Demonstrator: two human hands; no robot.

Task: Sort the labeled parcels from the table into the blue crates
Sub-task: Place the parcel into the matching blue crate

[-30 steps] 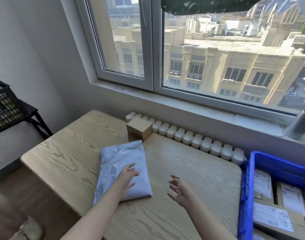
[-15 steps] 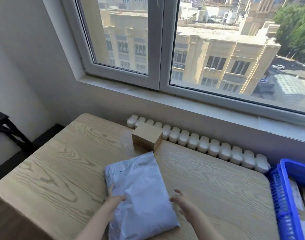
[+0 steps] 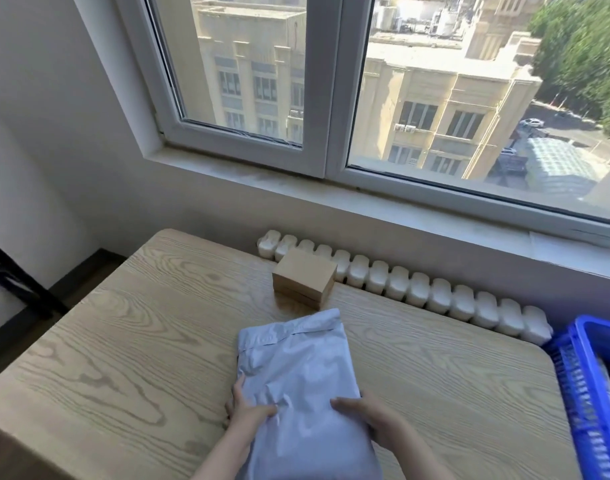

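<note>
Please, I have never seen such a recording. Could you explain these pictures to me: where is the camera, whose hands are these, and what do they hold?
There is no machine here: a person works with bare hands. The only camera sits on the person's head and looks forward and down, so the arms enter from below. The left hand and the right hand grip the two sides of a grey mailer bag, whose far end lies on the wooden table. Farther away stands a small cardboard box. At the right is a blue crate, where the parcels should go.
</note>
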